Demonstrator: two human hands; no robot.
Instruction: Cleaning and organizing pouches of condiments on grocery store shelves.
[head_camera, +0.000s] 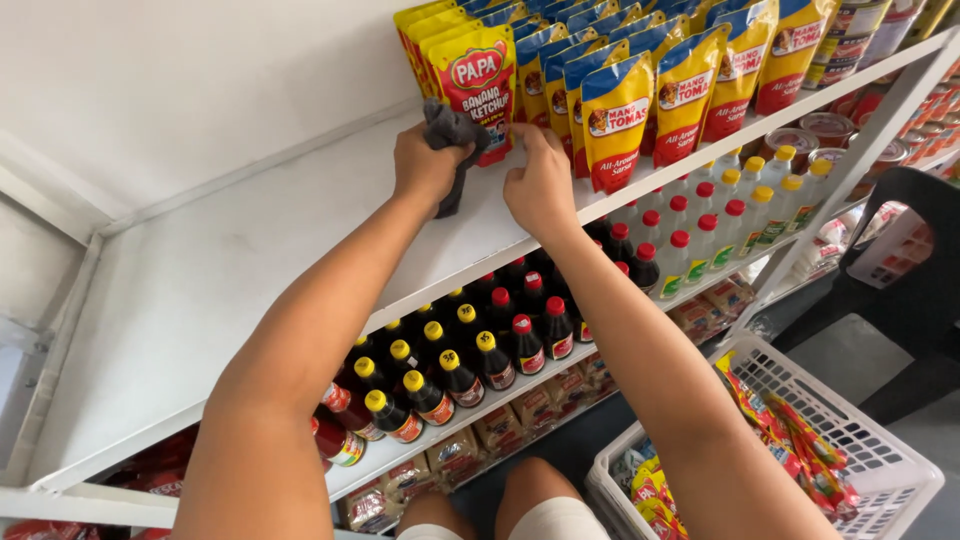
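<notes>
- Dark grey cloth (452, 140): lying bunched on the white top shelf (200, 290), just in front of the red sauce pouch (478, 85).
- Left hand (427, 165): fingers curling closed around the cloth, gripping it.
- Right hand (540, 185): fingers bending loosely, tips touching the pouch's base; whether they are pinching it cannot be told.
- Yellow-and-blue pouches (615, 120): standing beside it.

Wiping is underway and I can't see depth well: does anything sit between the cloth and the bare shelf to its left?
Nothing visible does. The left hand holds the grey cloth against the red pouch; leftward, the white shelf shows bare. The right hand rests to the right.
</notes>
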